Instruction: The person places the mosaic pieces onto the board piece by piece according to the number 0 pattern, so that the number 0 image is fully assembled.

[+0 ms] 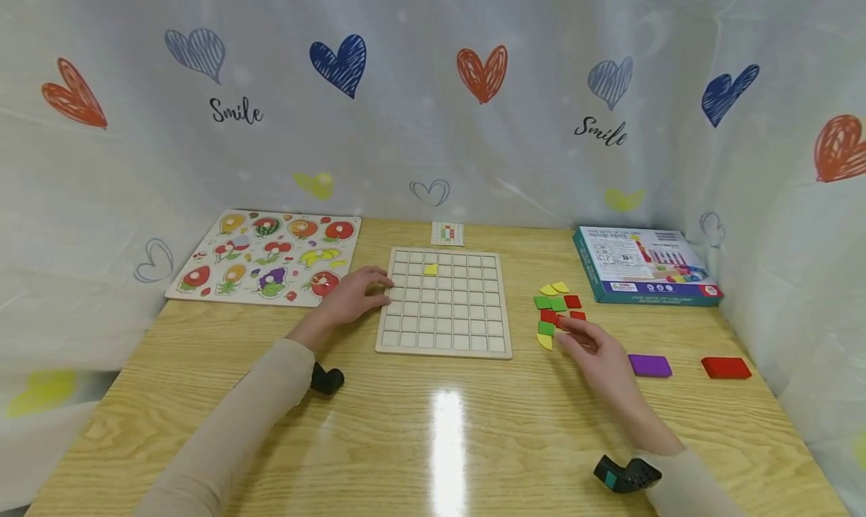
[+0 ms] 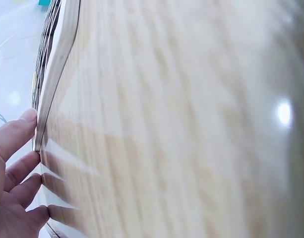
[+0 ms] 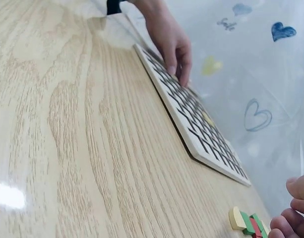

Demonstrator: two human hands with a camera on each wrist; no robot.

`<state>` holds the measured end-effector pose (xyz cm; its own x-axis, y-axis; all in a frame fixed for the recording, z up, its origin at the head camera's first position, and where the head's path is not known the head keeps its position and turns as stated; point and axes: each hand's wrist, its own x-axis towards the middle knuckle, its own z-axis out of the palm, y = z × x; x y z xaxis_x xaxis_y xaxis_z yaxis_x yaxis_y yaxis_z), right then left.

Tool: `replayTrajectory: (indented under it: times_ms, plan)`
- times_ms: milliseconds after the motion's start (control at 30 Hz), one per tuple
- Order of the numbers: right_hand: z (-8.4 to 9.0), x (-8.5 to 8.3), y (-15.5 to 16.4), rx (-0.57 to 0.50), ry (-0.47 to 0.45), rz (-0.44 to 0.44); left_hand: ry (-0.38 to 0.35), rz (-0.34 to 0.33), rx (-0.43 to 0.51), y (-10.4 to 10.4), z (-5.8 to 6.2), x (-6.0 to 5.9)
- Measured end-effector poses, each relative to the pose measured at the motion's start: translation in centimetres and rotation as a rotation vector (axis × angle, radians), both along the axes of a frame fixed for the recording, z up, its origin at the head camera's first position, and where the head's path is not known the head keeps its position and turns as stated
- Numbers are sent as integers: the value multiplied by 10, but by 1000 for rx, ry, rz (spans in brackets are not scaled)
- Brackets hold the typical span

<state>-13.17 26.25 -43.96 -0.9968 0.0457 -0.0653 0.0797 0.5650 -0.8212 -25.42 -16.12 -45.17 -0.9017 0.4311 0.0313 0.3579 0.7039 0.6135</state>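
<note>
A pale wooden grid board [image 1: 440, 329] lies mid-table with one yellow tile [image 1: 430, 270] in a cell near its top. My left hand [image 1: 375, 288] rests its straight fingers [image 2: 15, 134] against the board's left edge [image 2: 55, 64] and holds nothing. To the right of the board sits a small pile of tiles [image 1: 558, 306] in yellow, green and red. My right hand [image 1: 575, 337] is at the pile's near side, fingers loosely curled, tips by a red tile [image 1: 549, 315]. In the right wrist view the fingers [image 3: 290, 218] hover beside the tiles [image 3: 246, 222].
A fruit peg puzzle [image 1: 267, 258] lies at the back left, and a small pattern card [image 1: 447, 233] behind the board. A teal box [image 1: 643, 265] stands at the back right. A purple block [image 1: 650, 365] and a red block [image 1: 726, 367] lie right of my right hand. Curtains enclose the table.
</note>
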Motion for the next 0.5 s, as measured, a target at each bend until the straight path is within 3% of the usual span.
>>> replayTrajectory:
  times_ms: [167,500]
  plan:
    - [3,3,7,18,21,-23,-3,-6,2,0,0,-1]
    - [6,6,13,41,-28,-39,-17,2,-8,0,-1,-2]
